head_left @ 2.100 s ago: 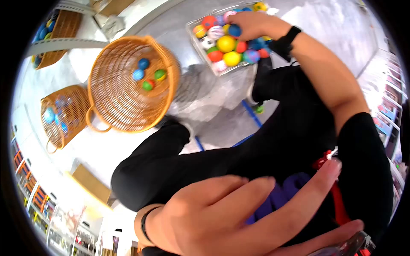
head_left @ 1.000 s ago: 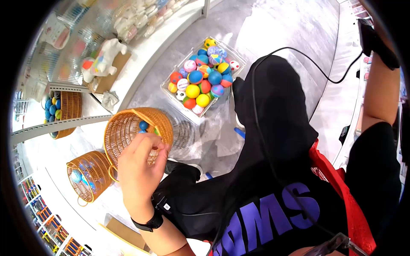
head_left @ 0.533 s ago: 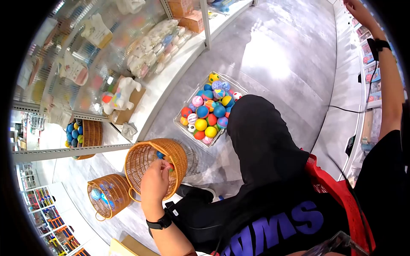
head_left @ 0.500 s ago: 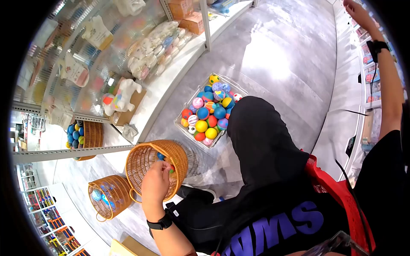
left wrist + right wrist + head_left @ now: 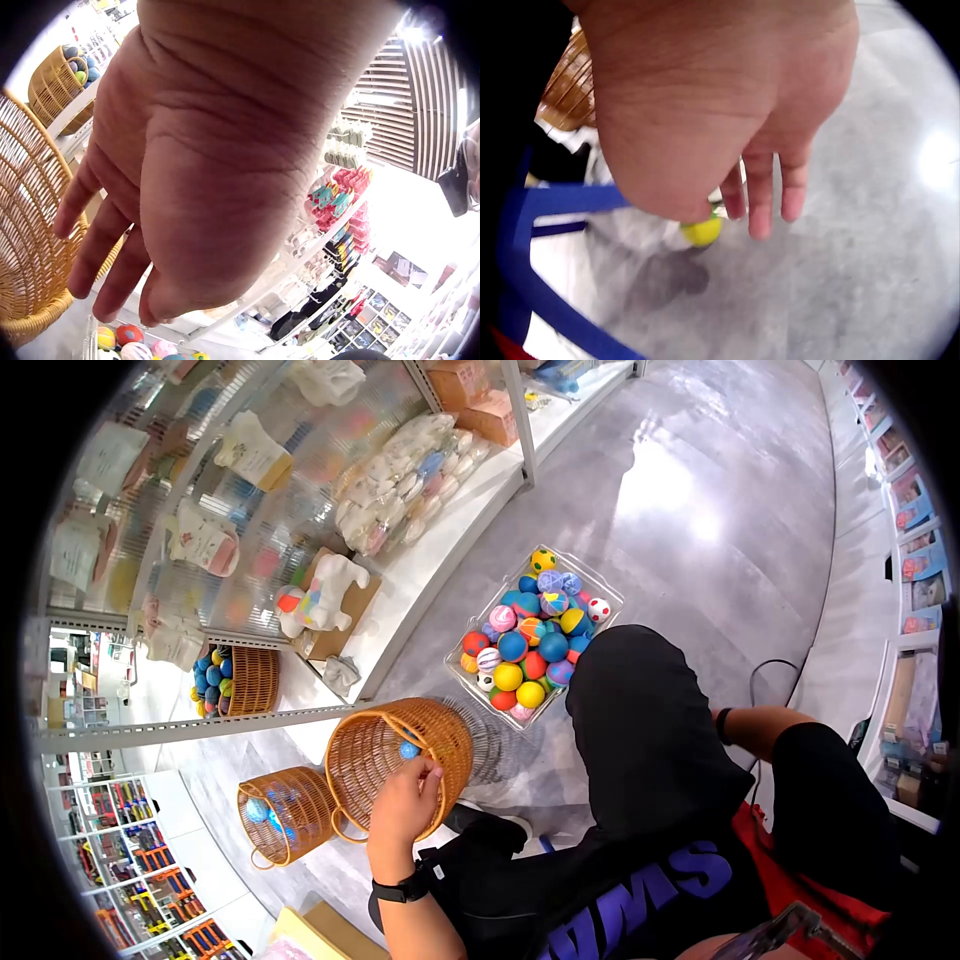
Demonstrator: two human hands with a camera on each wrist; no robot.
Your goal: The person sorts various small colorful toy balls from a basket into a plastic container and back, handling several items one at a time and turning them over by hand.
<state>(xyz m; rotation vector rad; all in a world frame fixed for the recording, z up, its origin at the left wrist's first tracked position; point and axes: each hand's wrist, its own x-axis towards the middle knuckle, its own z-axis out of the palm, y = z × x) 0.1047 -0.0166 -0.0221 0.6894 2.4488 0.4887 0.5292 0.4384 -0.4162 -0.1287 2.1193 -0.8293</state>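
Observation:
My left hand [image 5: 405, 800] hovers at the mouth of the large wicker basket [image 5: 455, 760], fingers loosely bent and holding nothing. A blue ball [image 5: 409, 749] shows inside the basket, just beyond the fingertips. In the left wrist view, the left hand [image 5: 202, 180] hangs with its fingers pointing down beside the basket's rim [image 5: 45, 319]. The black-clad knee [image 5: 640, 730] hides my right hand in the head view. In the right wrist view, the right hand [image 5: 742, 127] reaches down with straight fingers. A yellow-green ball [image 5: 703, 232] shows right past its thumb tip, low over the grey floor.
A wire basket [image 5: 470, 690] full of colourful balls stands on the floor ahead. A smaller wicker basket [image 5: 310, 800] sits left of the large one. White shelving [image 5: 440, 570] with plush goods runs along the left. A blue stool frame [image 5: 562, 300] stands beside the right hand.
My right hand has left the wire basket, swung out to the far right, then dropped down behind the knee. The left hand has moved to the large wicker basket; the view has shifted.

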